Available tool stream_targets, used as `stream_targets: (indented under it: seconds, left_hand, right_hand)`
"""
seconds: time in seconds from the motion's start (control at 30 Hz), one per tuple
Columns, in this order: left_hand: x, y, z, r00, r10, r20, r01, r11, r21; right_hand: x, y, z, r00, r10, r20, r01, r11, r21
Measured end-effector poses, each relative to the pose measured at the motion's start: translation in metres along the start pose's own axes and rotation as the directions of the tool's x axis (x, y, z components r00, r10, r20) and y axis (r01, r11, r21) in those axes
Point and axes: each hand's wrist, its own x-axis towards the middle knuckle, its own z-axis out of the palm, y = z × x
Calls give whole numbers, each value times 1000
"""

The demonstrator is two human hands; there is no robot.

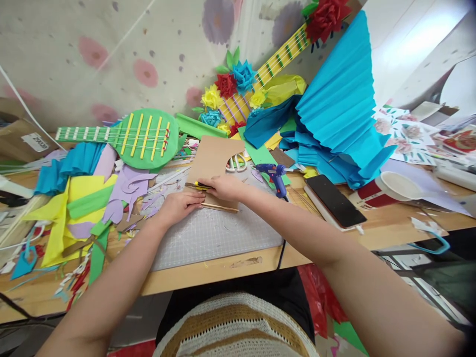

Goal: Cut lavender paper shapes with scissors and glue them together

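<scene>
A brown cardboard sheet [214,148] with a curved cutout on its right side lies on the grey cutting mat [223,238]. My right hand [224,188] is closed around a yellow and black utility knife [202,186], its blade end pointing left over the cardboard. My left hand [181,207] lies flat with fingers stretched out, pressing at the cardboard's lower left edge just below the knife. Beside its fingertips a thin wooden-looking strip [220,207] runs along the sheet's lower edge. White-handled scissors [237,162] rest by the cutout, partly covered.
A blue glue gun [274,177] stands right of the mat, near a black phone [335,201] and a paper cup [386,191]. Green [148,139] and yellow [273,62] paper guitars are behind. Blue crepe paper [338,109] rises at right; paper scraps [82,198] cover the left.
</scene>
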Motion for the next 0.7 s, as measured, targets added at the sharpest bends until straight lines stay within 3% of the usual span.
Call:
stream_targets:
  seconds: [0.2,0.43,0.7]
  left_hand:
    - [2,2,-4,1000,-19,10,20,1000,-13]
    - [3,6,-5,997,-73,12,73,997,-28]
    - [4,11,-8,993,-115,30,117,991,-66]
  right_hand:
    - [0,-2,-1,1000,9,15,-8,999,-32]
    - [3,-6,-24,993,-75,90,82,994,-76]
    - [-18,8,-26,990,-33,135,59,980,-191]
